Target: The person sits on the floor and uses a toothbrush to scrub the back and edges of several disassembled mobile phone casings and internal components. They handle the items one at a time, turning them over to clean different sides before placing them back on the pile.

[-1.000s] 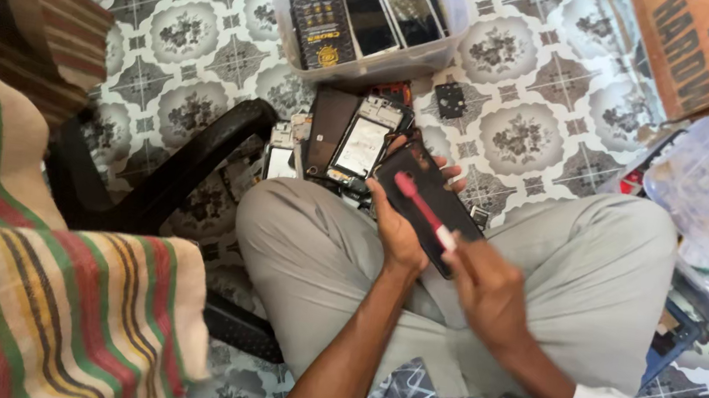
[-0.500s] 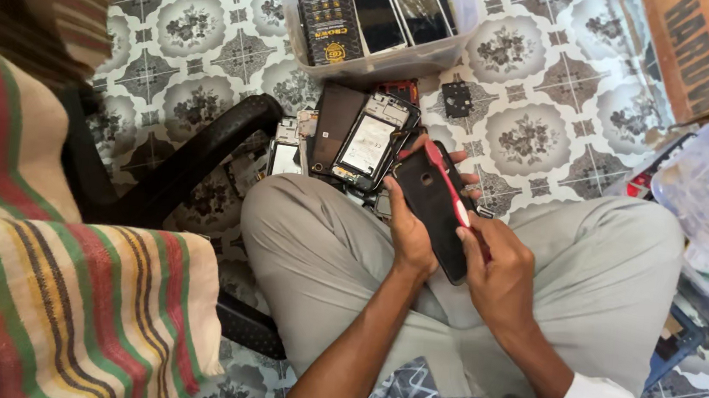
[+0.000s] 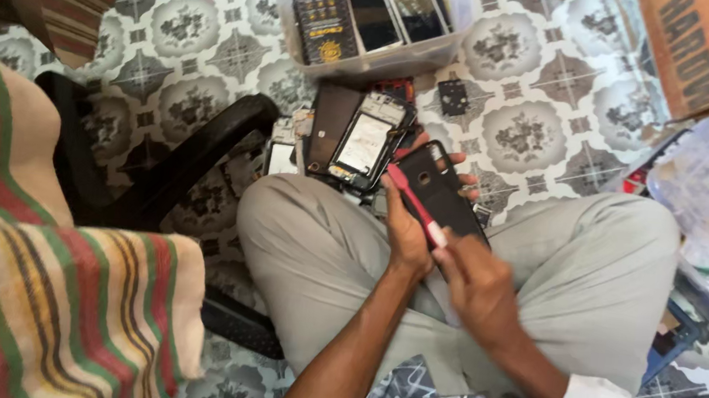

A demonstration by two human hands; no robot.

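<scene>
person is sitting cross-legged on the patterned tile floor [image 3: 546, 131], grey trousers, patterned shirt at the bottom edge. the right hand [image 3: 479, 284] is sitting closest to the camera, curled shut around the back end of a red tool [image 3: 414, 203] with a white tip near the hand, so it's a closed pinch-type hold on the handle. the red shaft is running up and left from that hand, lying across the black phone [image 3: 441, 191]. the left hand [image 3: 408, 231] is cupping that phone from underneath and from its left edge, fingers wrapping round behind and poking out on the far side, so the phone is sticking out above and to the right of the palm, over the lap.

just past the knees a pile of opened phones [image 3: 360, 143] is lying on the floor. a small black part [image 3: 453, 97] is sitting alone on the tiles. further out a clear plastic tub [image 3: 369, 16] is holding more phones standing side by side. a striped cloth [image 3: 30, 279] is filling the left side.
</scene>
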